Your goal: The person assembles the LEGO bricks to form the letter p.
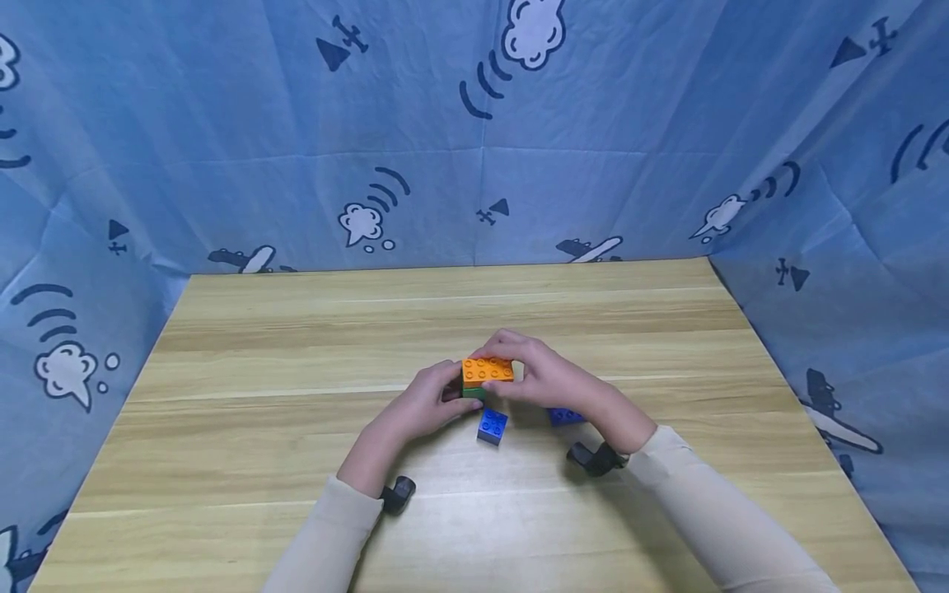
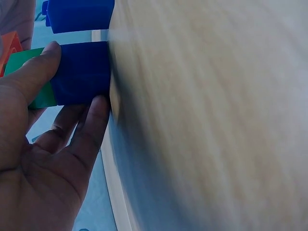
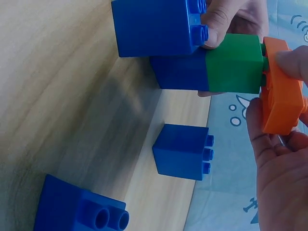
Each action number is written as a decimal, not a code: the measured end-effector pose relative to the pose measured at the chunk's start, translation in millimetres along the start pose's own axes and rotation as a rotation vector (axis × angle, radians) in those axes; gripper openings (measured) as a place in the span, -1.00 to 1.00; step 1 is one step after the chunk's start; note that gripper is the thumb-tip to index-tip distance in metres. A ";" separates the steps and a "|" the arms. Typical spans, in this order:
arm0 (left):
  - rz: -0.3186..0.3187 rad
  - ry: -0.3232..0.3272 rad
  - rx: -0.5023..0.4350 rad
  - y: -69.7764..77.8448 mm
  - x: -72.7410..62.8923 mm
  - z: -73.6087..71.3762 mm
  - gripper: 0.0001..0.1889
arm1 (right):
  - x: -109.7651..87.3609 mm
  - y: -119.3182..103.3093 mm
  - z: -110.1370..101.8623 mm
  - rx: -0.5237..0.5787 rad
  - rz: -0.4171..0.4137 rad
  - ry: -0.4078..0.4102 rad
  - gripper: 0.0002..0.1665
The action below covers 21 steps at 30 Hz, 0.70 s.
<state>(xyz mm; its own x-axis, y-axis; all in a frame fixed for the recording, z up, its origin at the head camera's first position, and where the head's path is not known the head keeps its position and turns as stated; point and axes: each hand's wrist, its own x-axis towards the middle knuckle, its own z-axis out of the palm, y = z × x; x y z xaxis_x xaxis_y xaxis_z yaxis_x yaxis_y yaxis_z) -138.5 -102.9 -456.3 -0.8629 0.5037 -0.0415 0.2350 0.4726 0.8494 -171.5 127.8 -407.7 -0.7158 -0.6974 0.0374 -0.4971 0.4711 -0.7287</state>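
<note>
My left hand holds a small stack from the side, a green brick on top of a blue brick standing on the table. The thumb lies across the seam between the two. Over the stack, my right hand pinches a long orange brick by its edges, studs facing up. Some green studs show in the narrow gap under the orange brick in the right wrist view. A loose blue brick sits just in front of the stack.
Another blue brick lies partly under my right wrist. The right wrist view has two loose blue bricks apart from the stack, one farther off and one at the bottom left. Blue patterned cloth hangs behind the wooden table.
</note>
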 end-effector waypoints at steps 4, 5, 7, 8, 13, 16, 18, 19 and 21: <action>-0.001 0.003 0.008 -0.5 0.2 0.1 -0.58 | 0.5 1.1 0.4 -0.017 -0.002 0.002 -0.55; -0.001 0.003 0.007 -0.4 0.3 0.0 -0.59 | 0.4 1.4 0.6 -0.020 -0.002 0.002 -0.55; -0.004 0.004 0.008 -0.2 0.2 0.0 -0.58 | 0.4 1.8 0.8 -0.023 -0.003 0.001 -0.55; -0.005 0.004 0.008 0.0 0.2 0.0 -0.58 | 0.4 2.0 0.9 -0.022 -0.002 0.001 -0.55; -0.013 0.002 0.006 0.3 -0.4 0.3 -0.57 | 0.3 2.0 1.4 -0.015 -0.002 -0.007 -0.55; -0.015 -0.002 0.003 0.1 -0.1 0.8 -0.57 | 0.1 2.2 1.4 -0.020 -0.006 -0.010 -0.55; -0.018 -0.001 0.002 0.1 0.2 1.1 -0.57 | 0.1 2.4 1.3 -0.026 -0.008 -0.010 -0.55; -0.020 0.000 0.003 0.0 0.3 1.1 -0.57 | 0.0 2.3 1.3 -0.027 -0.009 -0.010 -0.55; -0.022 0.002 0.005 0.0 0.5 1.1 -0.56 | -0.2 1.4 1.3 -0.030 -0.012 -0.011 -0.55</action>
<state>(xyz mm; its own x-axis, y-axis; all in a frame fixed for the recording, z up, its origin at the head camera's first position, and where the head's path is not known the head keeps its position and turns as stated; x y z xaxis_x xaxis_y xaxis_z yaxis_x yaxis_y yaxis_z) -138.4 -101.8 -456.9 -0.8689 0.4915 -0.0586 0.2184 0.4868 0.8458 -171.4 127.9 -409.6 -0.7040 -0.7092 0.0384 -0.5202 0.4781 -0.7077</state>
